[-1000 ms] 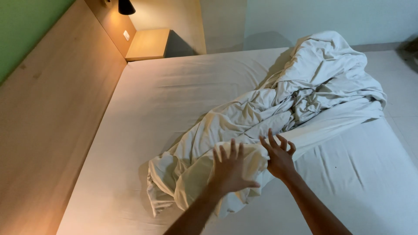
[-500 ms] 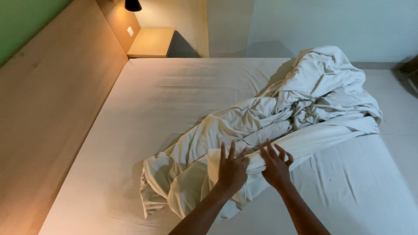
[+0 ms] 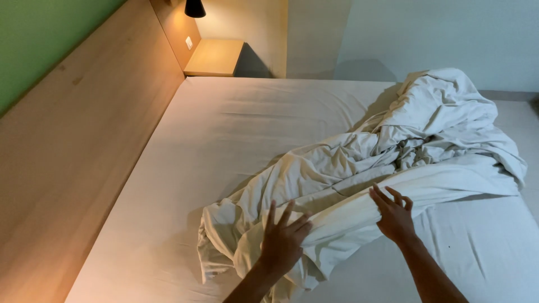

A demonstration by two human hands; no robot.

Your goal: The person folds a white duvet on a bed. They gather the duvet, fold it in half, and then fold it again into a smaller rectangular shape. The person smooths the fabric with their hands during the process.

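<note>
A crumpled white duvet (image 3: 393, 151) lies in a long heap across the bed, from the near middle to the far right. My left hand (image 3: 283, 238) rests flat on its near end with fingers spread. My right hand (image 3: 394, 212) lies on the duvet's rolled near edge, fingers apart and touching the fabric. Neither hand grips anything. Under the heap is the white fitted sheet of the mattress (image 3: 236, 123).
A tall wooden headboard (image 3: 73, 140) runs along the left side under a green wall. A wooden bedside shelf (image 3: 216, 56) sits at the far corner below a black lamp (image 3: 195, 8). A pale wall stands behind the bed.
My hands have spread further apart along the duvet's near edge, the right one moving right. The view has shifted a little.
</note>
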